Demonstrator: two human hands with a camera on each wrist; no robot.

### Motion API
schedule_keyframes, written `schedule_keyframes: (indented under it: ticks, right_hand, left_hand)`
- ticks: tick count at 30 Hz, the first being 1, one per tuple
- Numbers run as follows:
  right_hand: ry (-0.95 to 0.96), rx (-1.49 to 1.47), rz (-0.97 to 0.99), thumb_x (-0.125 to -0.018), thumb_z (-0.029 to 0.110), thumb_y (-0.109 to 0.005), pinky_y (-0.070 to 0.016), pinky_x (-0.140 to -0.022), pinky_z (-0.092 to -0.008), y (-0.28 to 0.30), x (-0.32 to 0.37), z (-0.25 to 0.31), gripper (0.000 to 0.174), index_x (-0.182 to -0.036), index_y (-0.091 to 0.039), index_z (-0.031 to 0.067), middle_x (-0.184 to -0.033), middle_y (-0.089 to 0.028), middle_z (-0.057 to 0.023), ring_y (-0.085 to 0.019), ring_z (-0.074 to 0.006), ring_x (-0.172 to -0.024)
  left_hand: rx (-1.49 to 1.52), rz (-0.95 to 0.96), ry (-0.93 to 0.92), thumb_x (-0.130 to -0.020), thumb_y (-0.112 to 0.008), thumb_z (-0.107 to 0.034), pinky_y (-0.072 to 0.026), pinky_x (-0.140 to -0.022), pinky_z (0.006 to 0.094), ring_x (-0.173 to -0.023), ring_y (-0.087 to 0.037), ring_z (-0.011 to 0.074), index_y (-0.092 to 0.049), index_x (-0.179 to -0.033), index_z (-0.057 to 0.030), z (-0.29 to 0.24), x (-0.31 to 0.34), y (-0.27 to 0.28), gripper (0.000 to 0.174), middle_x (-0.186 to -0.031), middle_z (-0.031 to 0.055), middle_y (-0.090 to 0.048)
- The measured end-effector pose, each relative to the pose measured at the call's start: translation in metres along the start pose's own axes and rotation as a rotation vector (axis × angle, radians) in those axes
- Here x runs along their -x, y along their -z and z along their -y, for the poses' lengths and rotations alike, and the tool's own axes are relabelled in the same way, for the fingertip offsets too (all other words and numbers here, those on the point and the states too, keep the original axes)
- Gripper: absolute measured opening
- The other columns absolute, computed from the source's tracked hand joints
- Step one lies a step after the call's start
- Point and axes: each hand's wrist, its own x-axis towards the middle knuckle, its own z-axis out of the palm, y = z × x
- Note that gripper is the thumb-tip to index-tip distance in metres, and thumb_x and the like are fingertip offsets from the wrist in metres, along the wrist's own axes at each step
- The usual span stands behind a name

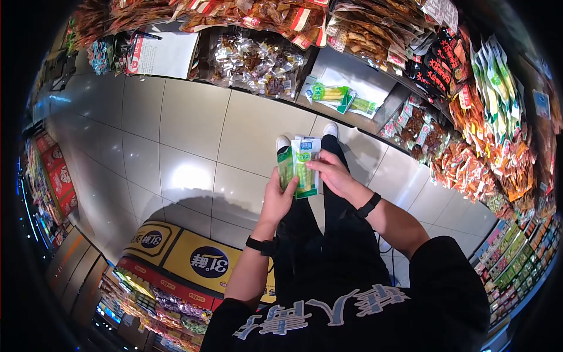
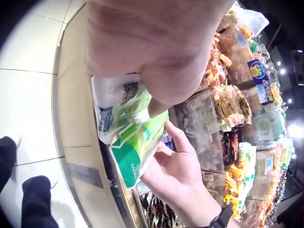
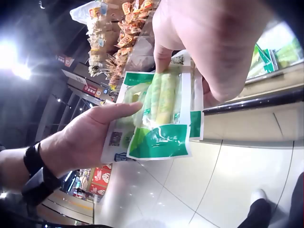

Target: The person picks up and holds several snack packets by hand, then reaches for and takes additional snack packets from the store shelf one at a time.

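Observation:
A few flat green-and-white snack packets [image 1: 305, 173] with clear windows are held in front of the body. Pale green, stick-like pieces [image 3: 164, 97] show through the front packet's window. The left hand [image 1: 279, 196] grips the packets from the left, its thumb lying across the front in the right wrist view. From the other side, the right hand [image 1: 335, 175] pinches them near the edge, thumb on the front face. Behind the front packet another packet [image 3: 196, 121] sticks out beside the right hand, its lower end green. A black band circles each wrist.
Similar green packets [image 1: 333, 94] lie in a white-bottomed bin of the display ahead. Left of it stands a bin of small wrapped pieces [image 1: 255, 61]. Hanging packets [image 1: 498, 76] line the right side. A yellow-fronted display [image 1: 202, 261] stands behind, on a tiled floor [image 1: 187, 123].

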Motion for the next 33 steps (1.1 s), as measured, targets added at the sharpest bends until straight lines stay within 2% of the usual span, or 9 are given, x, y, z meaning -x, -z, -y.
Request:
schedule_keyframes:
  ticks: [3,8,10,13,16,20,23,27,33]
  right_hand:
    - [0.173,0.132,0.028,-0.088,0.002,-0.061,-0.0442,-0.097,-0.0307,0.015,-0.001,0.01,0.037,-0.125,-0.053,0.0041,-0.117,-0.062,-0.0062,-0.059,-0.0152,-0.109]
    - [0.669,0.768,-0.474,-0.076,0.008,-0.07,-0.0518,-0.083,-0.0331,0.101,-0.033,0.053,0.048,-0.12,-0.051,0.0017,-0.104,-0.068,-0.0102,-0.065,-0.0175,-0.096]
    - [0.551,1.173,-0.653,-0.076,0.015,-0.07,-0.0526,-0.082,-0.0396,0.107,-0.031,0.098,0.049,-0.119,-0.051,0.0016,-0.104,-0.067,-0.019,-0.066,-0.0357,-0.098]
    - [0.386,1.558,-0.633,-0.075,0.018,-0.067,-0.0511,-0.085,-0.0452,0.129,-0.053,0.128,0.05,-0.12,-0.052,0.0024,-0.105,-0.066,-0.0208,-0.063,-0.041,-0.098]
    - [0.149,1.771,-0.563,-0.073,0.02,-0.067,-0.046,-0.093,-0.0461,0.129,-0.071,0.133,0.051,-0.12,-0.053,0.0045,-0.112,-0.063,-0.0189,-0.06,-0.0373,-0.108]
    - [0.164,1.903,-0.482,-0.072,0.017,-0.067,-0.0317,-0.109,-0.0424,0.139,-0.094,0.107,0.064,-0.132,-0.047,0.0076,-0.132,-0.048,-0.0186,-0.042,-0.0316,-0.129]
    - [0.436,1.938,-0.666,-0.071,0.012,-0.067,-0.0312,-0.11,-0.0424,0.142,-0.088,0.081,0.074,-0.14,-0.04,0.0075,-0.135,-0.043,-0.0205,-0.041,-0.0347,-0.129]
    - [0.454,1.938,-0.642,-0.074,0.012,-0.065,-0.029,-0.111,-0.0442,0.16,-0.086,0.065,0.076,-0.143,-0.035,0.0017,-0.136,-0.042,-0.021,-0.039,-0.0356,-0.13]
    - [-0.051,1.994,-0.736,-0.085,0.027,-0.057,-0.0333,-0.107,-0.0446,0.118,-0.091,0.105,0.058,-0.131,-0.046,-0.0052,-0.133,-0.046,-0.0191,-0.044,-0.0338,-0.126]
  left_hand:
    - [-0.015,-0.014,-0.097,-0.096,-0.055,-0.004,-0.0483,-0.088,0.0302,-0.098,-0.06,0.0156,-0.049,-0.125,-0.0006,0.004,-0.002,-0.009,0.029,-0.105,0.0096,-0.064]
    - [0.172,0.021,0.155,-0.099,-0.051,-0.005,-0.0523,-0.08,0.0301,-0.085,-0.065,0.0158,-0.048,-0.123,-0.001,0.002,0.004,-0.005,0.025,-0.095,0.0087,-0.066]
    - [0.163,0.005,0.177,-0.099,-0.05,-0.005,-0.0529,-0.079,0.03,-0.084,-0.066,0.016,-0.048,-0.123,-0.0012,0.005,0.007,-0.002,0.024,-0.094,0.0088,-0.066]
    - [0.174,-0.005,0.215,-0.099,-0.05,-0.005,-0.052,-0.079,0.0295,-0.085,-0.065,0.0152,-0.048,-0.122,-0.0015,0.01,0.01,0.006,0.024,-0.094,0.0087,-0.066]
    - [0.17,-0.016,0.22,-0.099,-0.05,-0.005,-0.0526,-0.078,0.0298,-0.084,-0.066,0.0159,-0.048,-0.121,-0.0011,0.011,0.011,0.01,0.023,-0.094,0.0091,-0.066]
    - [0.172,-0.025,0.205,-0.098,-0.05,-0.005,-0.0528,-0.078,0.0299,-0.083,-0.066,0.0161,-0.048,-0.121,-0.0005,0.011,0.013,0.011,0.023,-0.094,0.0094,-0.066]
    - [0.169,-0.025,0.208,-0.099,-0.05,-0.005,-0.0536,-0.078,0.0299,-0.084,-0.066,0.0167,-0.049,-0.122,-0.0001,0.013,0.014,0.011,0.023,-0.095,0.0099,-0.066]
    - [0.171,-0.023,0.196,-0.1,-0.05,-0.006,-0.0542,-0.079,0.03,-0.085,-0.067,0.0173,-0.048,-0.123,0.0,0.015,0.017,0.012,0.024,-0.096,0.0104,-0.067]
    - [0.169,-0.026,0.222,-0.1,-0.05,-0.006,-0.0542,-0.079,0.0301,-0.085,-0.067,0.0177,-0.048,-0.123,0.0,0.017,0.018,0.013,0.024,-0.096,0.0106,-0.067]
